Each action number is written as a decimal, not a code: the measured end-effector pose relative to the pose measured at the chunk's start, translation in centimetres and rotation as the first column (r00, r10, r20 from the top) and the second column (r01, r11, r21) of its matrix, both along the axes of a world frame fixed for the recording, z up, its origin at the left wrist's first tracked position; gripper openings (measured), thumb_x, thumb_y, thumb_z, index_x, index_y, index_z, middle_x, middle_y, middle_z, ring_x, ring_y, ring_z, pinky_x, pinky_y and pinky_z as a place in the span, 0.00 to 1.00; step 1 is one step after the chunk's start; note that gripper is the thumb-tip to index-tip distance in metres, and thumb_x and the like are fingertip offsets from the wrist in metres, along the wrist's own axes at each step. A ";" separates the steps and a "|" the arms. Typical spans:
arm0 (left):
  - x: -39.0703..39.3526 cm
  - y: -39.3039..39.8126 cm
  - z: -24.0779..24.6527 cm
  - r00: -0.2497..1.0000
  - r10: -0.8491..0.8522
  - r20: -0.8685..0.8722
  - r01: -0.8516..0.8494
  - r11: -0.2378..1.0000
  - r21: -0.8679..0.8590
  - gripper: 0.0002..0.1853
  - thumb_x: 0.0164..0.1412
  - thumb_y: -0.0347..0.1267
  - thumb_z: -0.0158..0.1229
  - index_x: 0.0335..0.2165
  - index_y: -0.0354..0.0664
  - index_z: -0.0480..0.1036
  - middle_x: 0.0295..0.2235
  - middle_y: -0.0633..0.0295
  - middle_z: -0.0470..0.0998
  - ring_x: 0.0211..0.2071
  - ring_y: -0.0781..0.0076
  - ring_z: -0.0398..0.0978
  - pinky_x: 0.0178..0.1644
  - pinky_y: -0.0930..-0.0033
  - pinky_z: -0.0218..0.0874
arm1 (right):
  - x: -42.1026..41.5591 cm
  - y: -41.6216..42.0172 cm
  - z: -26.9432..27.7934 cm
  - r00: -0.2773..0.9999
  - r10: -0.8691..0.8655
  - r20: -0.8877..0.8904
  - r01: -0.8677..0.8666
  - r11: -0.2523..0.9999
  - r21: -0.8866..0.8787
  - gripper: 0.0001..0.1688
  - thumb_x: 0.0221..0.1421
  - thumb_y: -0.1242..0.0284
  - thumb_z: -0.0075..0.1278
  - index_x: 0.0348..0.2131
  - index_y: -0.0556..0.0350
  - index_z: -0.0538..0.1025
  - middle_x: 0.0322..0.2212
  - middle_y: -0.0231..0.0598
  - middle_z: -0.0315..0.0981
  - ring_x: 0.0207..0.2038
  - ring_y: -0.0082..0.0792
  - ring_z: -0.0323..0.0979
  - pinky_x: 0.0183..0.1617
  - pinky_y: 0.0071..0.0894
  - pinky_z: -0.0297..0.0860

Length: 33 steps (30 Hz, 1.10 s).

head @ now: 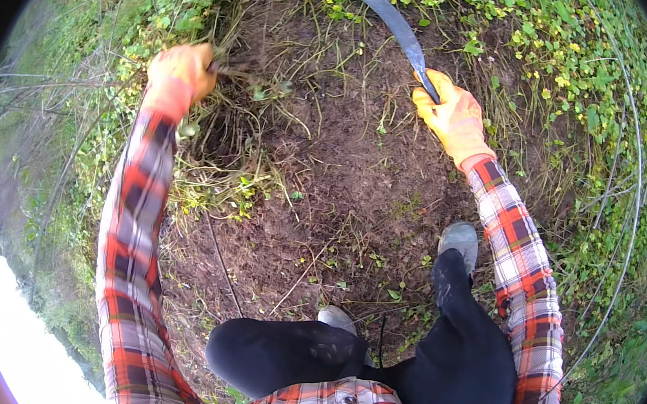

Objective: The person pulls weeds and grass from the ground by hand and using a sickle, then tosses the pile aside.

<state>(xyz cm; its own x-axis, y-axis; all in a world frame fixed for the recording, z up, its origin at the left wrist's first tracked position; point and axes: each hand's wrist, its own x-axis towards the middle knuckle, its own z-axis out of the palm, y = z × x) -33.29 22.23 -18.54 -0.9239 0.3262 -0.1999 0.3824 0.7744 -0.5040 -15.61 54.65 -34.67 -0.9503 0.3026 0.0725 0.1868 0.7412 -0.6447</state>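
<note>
My right hand [452,115], in an orange and yellow work glove, grips the short dark handle end of a sickle [398,27]. The curved metal blade rises away from the hand and bends left, its tip over low greenery at the top of the view. My left hand [180,73], gloved the same way, is closed in a fist around some brownish plant stems [243,68], partly blurred. Below and right of that fist lies a tangled heap of pulled or cut vines [243,122] on bare brown soil [359,146].
Leafy ground cover [558,55] grows along the right and top. Thin dry branches [85,135] stick out at left, and a long bent stem [637,176] arches at right. My shoes [460,240] stand on the soil, knees bent. Bright light shows at lower left.
</note>
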 end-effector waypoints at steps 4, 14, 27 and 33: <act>6.4 -8.0 -2.4 0.996 -0.053 0.073 0.056 0.998 -0.031 0.10 0.51 0.33 0.57 0.36 0.53 0.73 0.24 0.64 0.76 0.27 0.62 0.75 0.29 0.59 0.66 | 0.0 0.4 -0.3 1.000 0.006 0.018 -0.006 1.000 -0.025 0.23 0.52 0.57 0.48 0.46 0.41 0.73 0.28 0.47 0.76 0.32 0.49 0.75 0.37 0.45 0.70; 11.6 -3.3 -3.0 0.895 -0.325 -0.305 0.373 0.921 0.112 0.23 0.46 0.32 0.57 0.44 0.45 0.71 0.47 0.56 0.72 0.47 0.59 0.71 0.48 0.59 0.65 | 0.3 -0.5 0.1 0.999 -0.022 0.029 0.018 0.991 0.133 0.23 0.53 0.59 0.47 0.48 0.43 0.71 0.27 0.49 0.76 0.30 0.51 0.75 0.34 0.48 0.70; -8.9 -0.3 -4.4 0.904 0.351 -0.243 -0.374 0.925 -0.058 0.53 0.45 0.40 0.69 0.64 0.53 0.45 0.61 0.55 0.59 0.58 0.61 0.63 0.55 0.54 0.63 | 0.2 -0.1 -1.4 0.992 -0.006 -0.127 0.030 0.982 0.187 0.22 0.53 0.61 0.50 0.48 0.42 0.71 0.22 0.49 0.74 0.23 0.51 0.73 0.27 0.47 0.69; -10.1 -0.2 -3.1 0.849 0.491 -0.193 -0.474 0.871 0.130 0.20 0.51 0.38 0.62 0.44 0.49 0.76 0.46 0.56 0.77 0.49 0.56 0.74 0.50 0.57 0.66 | -0.1 -1.1 -1.3 0.989 0.005 -0.149 0.026 0.979 0.204 0.22 0.51 0.64 0.52 0.47 0.43 0.70 0.20 0.47 0.72 0.21 0.49 0.72 0.25 0.46 0.68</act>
<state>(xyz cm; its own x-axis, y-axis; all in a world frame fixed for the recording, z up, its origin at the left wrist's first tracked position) -43.41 21.98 -21.65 -0.9857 -0.1663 0.0268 -0.1597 0.8718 -0.4631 -15.71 53.60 -35.96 -0.9212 0.2767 0.2734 0.1092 0.8586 -0.5008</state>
